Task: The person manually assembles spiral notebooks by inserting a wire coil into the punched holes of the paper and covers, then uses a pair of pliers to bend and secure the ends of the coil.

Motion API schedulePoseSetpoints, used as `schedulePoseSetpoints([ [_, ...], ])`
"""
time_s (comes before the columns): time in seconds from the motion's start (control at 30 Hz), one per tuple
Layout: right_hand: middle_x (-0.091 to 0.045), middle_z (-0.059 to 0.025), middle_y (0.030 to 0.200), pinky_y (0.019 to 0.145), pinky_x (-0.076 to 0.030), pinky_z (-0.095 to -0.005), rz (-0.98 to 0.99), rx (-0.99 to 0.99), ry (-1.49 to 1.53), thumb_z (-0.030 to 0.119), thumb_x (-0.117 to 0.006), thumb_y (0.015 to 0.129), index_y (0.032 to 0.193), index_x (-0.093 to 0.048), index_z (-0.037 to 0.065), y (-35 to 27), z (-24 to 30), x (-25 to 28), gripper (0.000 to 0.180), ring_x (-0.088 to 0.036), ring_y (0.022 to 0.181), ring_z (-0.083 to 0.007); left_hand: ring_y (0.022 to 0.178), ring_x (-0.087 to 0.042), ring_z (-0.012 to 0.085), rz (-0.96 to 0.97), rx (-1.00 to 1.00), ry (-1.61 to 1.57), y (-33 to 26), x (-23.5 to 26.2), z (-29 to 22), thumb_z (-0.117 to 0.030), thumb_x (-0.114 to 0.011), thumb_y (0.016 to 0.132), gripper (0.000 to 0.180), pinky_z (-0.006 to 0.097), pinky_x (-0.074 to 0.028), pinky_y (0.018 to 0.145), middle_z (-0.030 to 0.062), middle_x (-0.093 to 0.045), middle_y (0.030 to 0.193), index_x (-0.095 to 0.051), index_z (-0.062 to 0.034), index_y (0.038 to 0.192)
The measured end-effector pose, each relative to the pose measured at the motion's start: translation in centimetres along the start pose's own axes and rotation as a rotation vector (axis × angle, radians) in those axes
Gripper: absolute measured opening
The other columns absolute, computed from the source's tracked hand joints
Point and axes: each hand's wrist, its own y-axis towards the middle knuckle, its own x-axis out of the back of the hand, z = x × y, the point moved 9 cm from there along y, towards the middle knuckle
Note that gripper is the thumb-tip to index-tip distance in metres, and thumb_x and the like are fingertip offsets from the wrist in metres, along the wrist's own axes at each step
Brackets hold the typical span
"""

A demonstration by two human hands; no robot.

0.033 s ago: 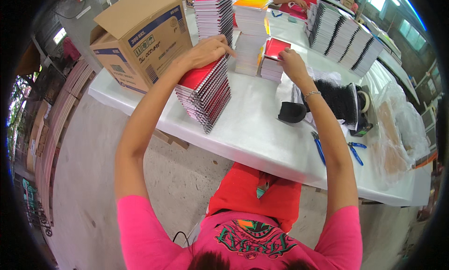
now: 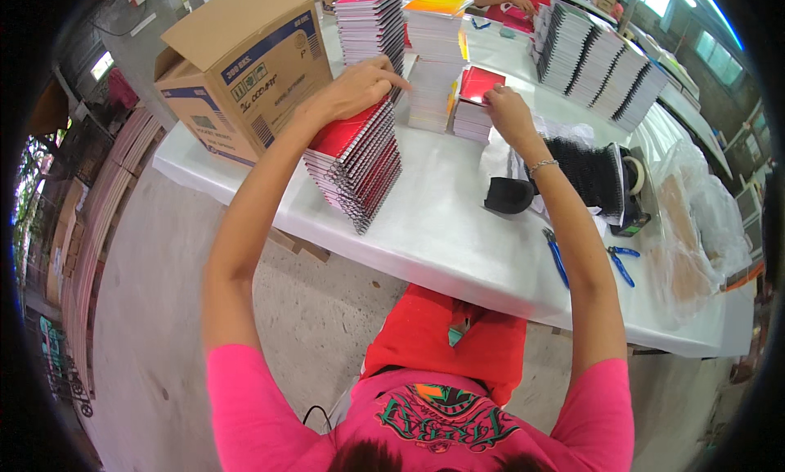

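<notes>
A long table covered in smooth white sheeting runs across a workshop with a bare grey concrete floor; windows glow along the far right wall. At the table's left end stands an open brown cardboard box with blue printing, flaps raised. Behind the work area rise tall stacks of spiral notebooks, one topped in orange and yellow, and to the right a fanned row of black-bound notebooks leans on edge. Another person's red sleeve shows at the far end. Near the front edge a slanting stack of red-covered spiral notebooks shows glossy covers and wire coils down its side. The left hand lies flat on top of this stack, fingers stretched forward, pressing rather than gripping. The right hand, a bracelet on its wrist, reaches to a smaller stack with a shiny red notebook on top, fingertips pinching its near edge. Close to the right forearm lie a bundle of black wire coils, a tape roll and blue-handled pliers.
</notes>
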Motion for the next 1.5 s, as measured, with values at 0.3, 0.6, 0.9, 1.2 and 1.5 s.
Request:
schedulePoseSetpoints([
  [0.3,-0.064,-0.0141,0.09,0.076,-0.049,-0.0435,-0.21,-0.114,0.204,0.003,-0.057,0.085,0.096,-0.064,0.005,-5.5,1.6,9.2,0.013,-0.063,0.09,-0.0326,0.095,-0.059,0.0226,-0.251,0.207,-0.589,-5.7,0.4,-12.2,-0.034,-0.038,0.103,0.048,0.034,-0.049,0.085,0.0109,-0.058,0.109,-0.053,-0.0019,0.136],
  [0.6,-0.067,-0.0046,0.103,0.088,-0.05,-0.0361,-0.131,0.271,0.251,0.011,-0.072,0.078,0.113,-0.069,0.012,-16.3,15.8,12.4,0.035,-0.063,0.095,-0.0225,0.112,-0.058,0.0212,-0.269,0.466,-1.447,-9.1,-13.4,-10.4,-0.03,-0.048,0.103,0.051,0.035,-0.049,0.096,0.015,-0.054,0.125,-0.034,-0.0022,0.142],
  [0.9,-0.054,-0.0222,0.12,0.085,-0.05,-0.0446,-0.062,-0.723,-0.469,0.015,-0.073,0.082,0.113,-0.06,0.003,-22.0,-16.0,13.2,0.036,-0.055,0.105,-0.0387,0.103,-0.057,0.0218,-0.038,0.194,-0.261,-7.8,-11.5,-15.9,-0.003,-0.051,0.092,0.022,0.042,-0.034,0.103,0.0085,-0.058,0.098,-0.059,-0.0065,0.113],
  [1.2,-0.056,-0.0284,0.112,0.087,-0.049,-0.051,-0.01,-0.578,-0.304,-0.006,-0.062,0.076,0.107,-0.054,-0.003,-21.5,-16.9,10.8,0.032,-0.057,0.103,-0.0457,0.116,-0.046,0.0272,-0.111,0.198,-0.011,-9.6,-14.8,-17.3,-0.02,-0.063,0.088,0.022,0.068,-0.009,0.111,0.0064,-0.052,0.11,-0.06,-0.0109,0.108],
  [1.5,-0.063,-0.0171,0.101,0.08,-0.048,-0.0353,-0.23,-0.586,0.093,0.001,-0.049,0.084,0.136,-0.05,0.006,-22.2,-19.3,17.1,0.053,-0.062,0.088,-0.0234,0.111,-0.045,0.0297,-0.324,0.256,-0.075,-9.5,-15.6,-18.2,-0.05,-0.082,0.067,0.054,0.068,-0.016,0.107,0.0071,-0.049,0.102,-0.06,-0.01,0.096],
])
